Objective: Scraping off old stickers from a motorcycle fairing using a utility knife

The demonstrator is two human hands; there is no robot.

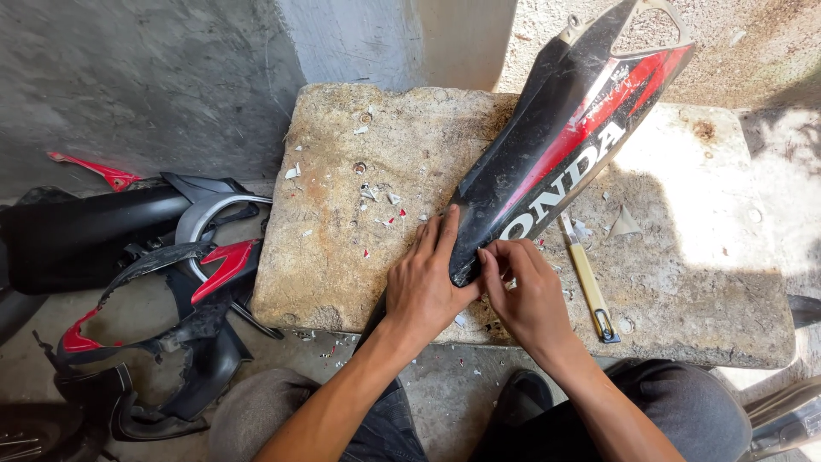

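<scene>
we see a long black and red plastic fairing panel [560, 137] lying slantwise across a rough stone slab [342, 257], running from the upper right of the frame down to the lower middle, where its narrow end meets our hands. our left hand [425, 282] lies flat and spread over that narrow end, palm down, fingers stretched toward the upper part of the frame, pressing the panel onto the slab. our right hand [530, 295] is just beside it, fingers curled in and pinching at the panel's lower edge; what sits between the fingertips is too small for us to tell.

just to the right of our right hand, a slim tool with a pale yellow handle [586, 278] lies on the slab, its metal blade tucked toward the panel. small white and red chips [376, 192] are scattered over the slab's middle and left part. in the left of the frame, on the ground beside the slab, we see a heap of broken black and red body parts [171, 291], and a lone red fragment [98, 169] nearer the grey wall in the upper left. our knees in dark trousers show along the bottom edge.
</scene>
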